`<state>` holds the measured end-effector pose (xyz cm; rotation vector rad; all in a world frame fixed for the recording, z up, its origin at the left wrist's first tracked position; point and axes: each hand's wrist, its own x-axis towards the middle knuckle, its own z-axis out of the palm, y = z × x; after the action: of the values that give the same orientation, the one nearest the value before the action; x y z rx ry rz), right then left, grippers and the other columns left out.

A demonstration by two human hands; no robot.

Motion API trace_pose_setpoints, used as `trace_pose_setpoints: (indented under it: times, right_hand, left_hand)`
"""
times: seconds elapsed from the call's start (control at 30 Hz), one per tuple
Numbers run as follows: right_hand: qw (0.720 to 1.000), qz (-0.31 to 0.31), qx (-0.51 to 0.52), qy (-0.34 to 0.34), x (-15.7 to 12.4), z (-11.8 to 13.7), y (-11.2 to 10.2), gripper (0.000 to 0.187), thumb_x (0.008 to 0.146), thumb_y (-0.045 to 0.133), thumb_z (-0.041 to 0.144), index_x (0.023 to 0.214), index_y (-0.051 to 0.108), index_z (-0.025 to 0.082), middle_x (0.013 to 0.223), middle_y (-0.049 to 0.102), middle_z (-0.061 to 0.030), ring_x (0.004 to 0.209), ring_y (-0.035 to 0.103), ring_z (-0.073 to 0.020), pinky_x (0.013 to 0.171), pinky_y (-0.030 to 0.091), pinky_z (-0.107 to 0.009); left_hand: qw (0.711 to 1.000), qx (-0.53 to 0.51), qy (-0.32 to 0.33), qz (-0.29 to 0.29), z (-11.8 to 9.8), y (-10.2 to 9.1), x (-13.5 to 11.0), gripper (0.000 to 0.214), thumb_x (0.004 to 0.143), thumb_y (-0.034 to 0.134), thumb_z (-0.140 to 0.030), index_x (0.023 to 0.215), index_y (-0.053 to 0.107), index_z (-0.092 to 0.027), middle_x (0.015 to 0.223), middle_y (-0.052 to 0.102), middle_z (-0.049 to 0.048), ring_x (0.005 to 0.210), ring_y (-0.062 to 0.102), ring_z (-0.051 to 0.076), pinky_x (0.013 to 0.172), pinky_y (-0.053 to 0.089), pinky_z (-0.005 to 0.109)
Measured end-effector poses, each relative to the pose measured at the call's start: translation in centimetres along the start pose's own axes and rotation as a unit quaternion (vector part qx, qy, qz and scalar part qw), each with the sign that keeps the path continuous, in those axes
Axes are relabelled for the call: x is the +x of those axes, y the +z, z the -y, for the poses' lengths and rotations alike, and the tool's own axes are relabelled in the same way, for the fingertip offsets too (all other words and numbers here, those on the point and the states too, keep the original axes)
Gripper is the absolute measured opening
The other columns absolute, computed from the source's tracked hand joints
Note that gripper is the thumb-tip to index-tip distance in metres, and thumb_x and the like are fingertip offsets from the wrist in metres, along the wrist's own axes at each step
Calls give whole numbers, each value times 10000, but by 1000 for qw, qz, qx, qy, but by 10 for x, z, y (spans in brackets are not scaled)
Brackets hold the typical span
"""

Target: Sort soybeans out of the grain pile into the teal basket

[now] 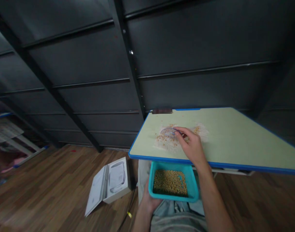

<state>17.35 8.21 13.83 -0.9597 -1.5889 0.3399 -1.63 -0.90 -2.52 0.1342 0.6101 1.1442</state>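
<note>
A teal plastic basin [194,183] rests near my lap, partly filled with round tan beans [170,181]. My left hand [151,200] grips the basin's left side from below, its fingers mostly hidden. Over the table my right hand [189,141] is closed in a pinch on a thin bluish-purple piece [170,130], whose kind I cannot make out. Under and beside that hand, small tan bits [163,138] lie scattered on a whitish patch [168,146]. More bits [197,130] lie on a second patch to the right. A small blue piece [180,181] sits among the beans.
The pale green table [237,138] has a blue edge, with the basin below its front. An open white box [117,178] stands on the wooden floor [62,187], near a dark cable [128,209]. A dark panelled wall [99,64] rises behind. Blurred furniture [19,135] is far left.
</note>
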Motion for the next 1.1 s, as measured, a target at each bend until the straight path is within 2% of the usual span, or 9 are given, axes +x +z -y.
trace_pose_setpoints:
  times: [0.13,0.3,0.47,0.67,0.83,0.97,1.1]
  right_hand:
    - [998,47,28,18,-4,6,3,224,955,599,277,1098,767,240,1108,796,-79,973,728,-246,856,567,-412]
    - [989,115,82,45,-6,12,1,165,900,653,255,1011,771,226,978,816,-54,874,751,-222,788,582,-375]
    - [979,170,91,62,-8,11,1,166,858,661,207,985,766,228,928,817,-40,849,762,-218,783,580,-366]
    - [982,178,49,46,-7,8,2,175,792,644,142,898,757,223,872,798,-29,814,737,-210,760,559,-346]
    - [982,181,30,48,-8,7,0,151,757,641,126,838,733,215,806,772,-12,747,702,-195,709,526,-317]
    - [986,157,2,49,-9,3,0,113,766,644,135,811,706,219,756,737,-2,717,680,-194,676,504,-305]
    - [990,124,-28,59,-7,-6,2,108,816,646,178,880,722,221,857,768,-31,790,702,-220,753,527,-341]
  left_hand:
    - [1000,8,15,-15,1,0,-2,210,874,661,-263,963,822,-162,992,830,93,1140,713,328,1079,503,447]
    - [1000,-12,15,4,2,-6,0,299,908,642,-281,1157,782,-194,1008,830,85,1119,723,313,1065,504,439]
    - [1000,-12,18,-19,1,-11,3,353,928,633,-284,1259,729,-206,986,830,88,1097,729,297,1072,487,459]
    - [999,-36,14,-20,2,-14,4,353,910,669,-331,1226,738,-190,975,832,101,1108,729,316,1075,481,470]
    - [999,-27,23,-14,2,-12,5,252,933,637,-294,1099,775,-165,899,832,101,1112,731,306,1085,476,462]
    - [999,-24,22,1,2,-13,4,236,904,678,-338,1032,791,-175,886,834,91,1125,728,313,1095,477,466]
    - [1000,-5,21,8,2,-12,4,178,854,722,-300,935,802,-164,955,836,93,1141,722,318,1103,479,459]
